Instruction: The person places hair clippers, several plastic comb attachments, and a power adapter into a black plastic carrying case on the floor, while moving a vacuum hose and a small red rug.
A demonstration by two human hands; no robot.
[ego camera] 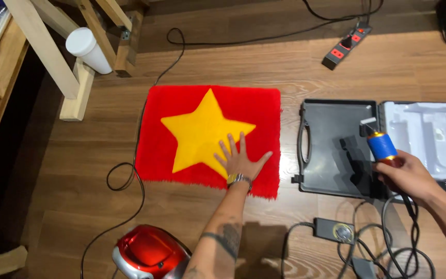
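Left hand [241, 157] flat, fingers spread, on red rug w/ yellow star [207, 135]; right hand [408, 178] clenched around blue-orange corded tool [383, 147] above open grey case [331, 147].

One red rug [207, 139] with one yellow star [202, 132]. Beside the rug: one open grey case [336, 150], one red vacuum [150, 253], one power strip [347, 45], one white cup [89, 49].

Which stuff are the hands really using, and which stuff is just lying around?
In use:
left hand flat on the red rug with a yellow star
right hand holding the corded blue-banded trimmer

Lying about:
open tool case
power strip
red vacuum cleaner
white cup
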